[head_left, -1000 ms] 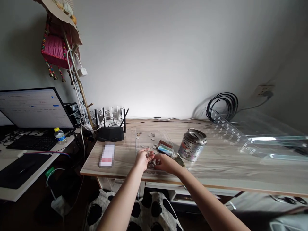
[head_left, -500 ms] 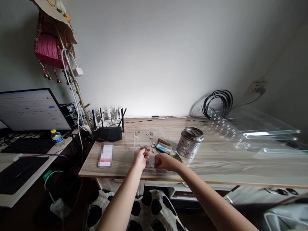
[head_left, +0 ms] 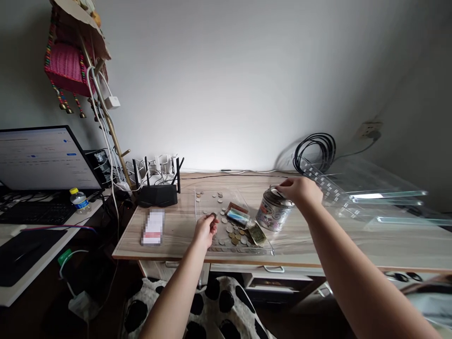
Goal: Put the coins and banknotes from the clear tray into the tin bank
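Observation:
A clear tray (head_left: 268, 249) on the wooden desk (head_left: 318, 235) holds several loose coins (head_left: 233, 231), folded banknotes (head_left: 257, 232) and small cards (head_left: 238, 215). My left hand (head_left: 205, 228) hovers over the tray's left part, fingers pinched on a coin (head_left: 213, 215). A metal money tin (head_left: 274, 209) with a slotted lid stands just right of the tray. Over the tin's top, my right hand (head_left: 298, 190) has its fingertips pinched together at the lid; what they hold is hidden.
A black router (head_left: 157, 194) and a power strip sit behind the tray, a white-and-red packet (head_left: 153, 227) to its left. Clear acrylic sheets (head_left: 367, 193) and a coiled black cable (head_left: 314, 150) lie at right. A monitor (head_left: 42, 157), keyboard and bottle (head_left: 78, 200) occupy the left desk.
My right hand has left the tray and risen to the right, onto the top of the tin. The left hand stayed over the tray, still pinching a coin.

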`<state>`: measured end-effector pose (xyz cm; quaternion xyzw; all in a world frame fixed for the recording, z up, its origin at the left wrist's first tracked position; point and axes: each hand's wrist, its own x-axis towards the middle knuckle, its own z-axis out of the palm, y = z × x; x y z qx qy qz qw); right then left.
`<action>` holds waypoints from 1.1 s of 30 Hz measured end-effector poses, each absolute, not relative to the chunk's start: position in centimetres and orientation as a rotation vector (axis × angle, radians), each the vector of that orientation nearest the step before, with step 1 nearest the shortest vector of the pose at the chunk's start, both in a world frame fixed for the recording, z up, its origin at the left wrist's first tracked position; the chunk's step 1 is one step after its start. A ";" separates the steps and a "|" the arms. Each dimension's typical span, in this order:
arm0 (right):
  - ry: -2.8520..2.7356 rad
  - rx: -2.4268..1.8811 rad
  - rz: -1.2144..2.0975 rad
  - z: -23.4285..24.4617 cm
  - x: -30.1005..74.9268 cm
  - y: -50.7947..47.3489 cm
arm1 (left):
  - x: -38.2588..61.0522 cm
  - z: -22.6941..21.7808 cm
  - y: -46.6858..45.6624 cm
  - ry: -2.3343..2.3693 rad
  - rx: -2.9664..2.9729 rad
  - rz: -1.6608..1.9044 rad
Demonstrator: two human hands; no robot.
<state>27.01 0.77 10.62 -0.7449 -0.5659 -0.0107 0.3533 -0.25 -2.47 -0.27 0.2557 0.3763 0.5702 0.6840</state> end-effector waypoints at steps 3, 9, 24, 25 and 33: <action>-1.460 -2.096 0.058 10.6 28.1 2.0 | -0.3 -0.2 -2.5 0.816 0.586 1.277; -1.513 -1.980 -0.139 9.8 23.1 -1.4 | -0.4 -0.3 -2.6 0.766 0.651 1.256; -1.548 -1.877 -0.151 9.4 19.4 -3.5 | -0.2 0.2 -2.8 0.812 0.558 1.131; -1.455 -1.991 -0.214 10.3 21.1 -3.2 | -0.2 0.3 -2.9 0.795 0.554 1.136; -1.471 -2.161 -0.118 10.6 26.1 -1.4 | -0.1 0.8 -3.4 0.786 0.627 1.109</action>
